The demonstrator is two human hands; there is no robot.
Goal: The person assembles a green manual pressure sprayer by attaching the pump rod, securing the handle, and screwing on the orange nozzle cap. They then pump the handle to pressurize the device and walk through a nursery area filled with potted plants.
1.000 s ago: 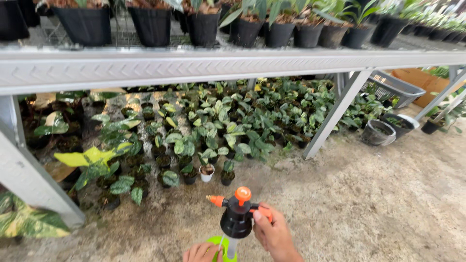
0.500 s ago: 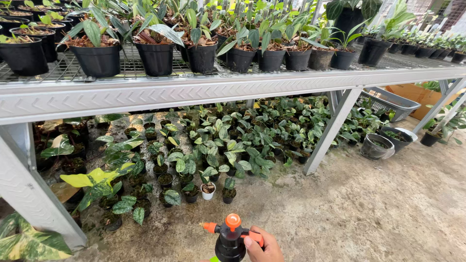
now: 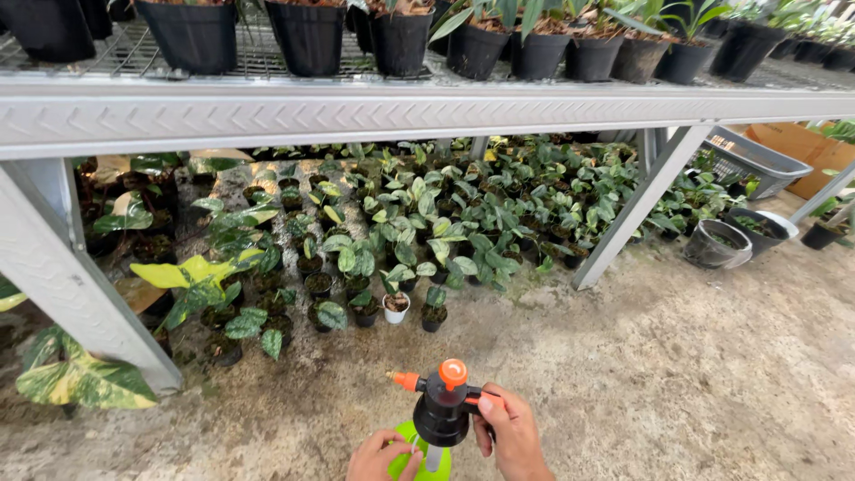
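Both hands, the left hand (image 3: 381, 454) and right hand (image 3: 513, 438), are showing bare, wearing no gloves, rings or sleeves.

One head cam only, I'm looking forward and down past the grey metal bench (image 3: 427, 111) onto sandy concrete floor (image 3: 695, 356); hands close at bottom edge.

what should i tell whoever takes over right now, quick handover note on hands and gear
Right hand: wrapped on the handle of the sprayer, thumb near the orange trigger.
Left hand: on the sprayer's green tank, steadying it low in view.
Sprayer: upright, orange nozzle pointing left, towards the small potted plants on the ground under the metal bench. One white pot sits at the front edge of that group.
Black pots line the bench top.
Done: sprayer is in hand and aimed low. No spray is visible.
Left: I cannot tell which plants are already wet.
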